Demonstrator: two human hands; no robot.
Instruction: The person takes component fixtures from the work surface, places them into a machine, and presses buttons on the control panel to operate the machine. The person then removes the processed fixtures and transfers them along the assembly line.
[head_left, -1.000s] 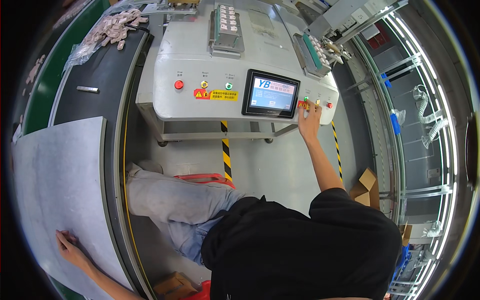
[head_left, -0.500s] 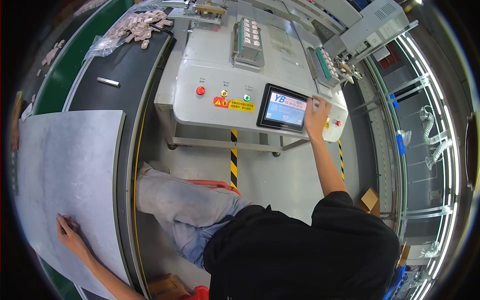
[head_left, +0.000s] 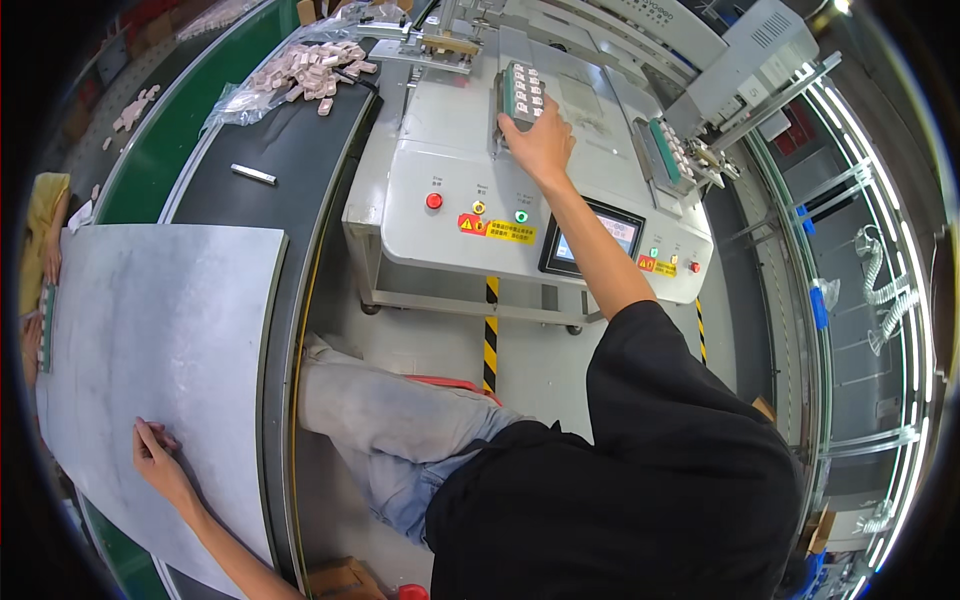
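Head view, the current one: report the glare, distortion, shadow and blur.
In the head view, light tubes at right glare white and bow with the fisheye; black vignetting fills the corners; the pale board carries soft sheen, with faint shadow beside the left forearm; the right hand looks fairly sharp.

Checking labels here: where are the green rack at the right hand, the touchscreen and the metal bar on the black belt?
Rack (head_left: 509,92), head view, green side.
Touchscreen (head_left: 622,230), head view, right part of display.
Bar (head_left: 254,174), head view, its middle.
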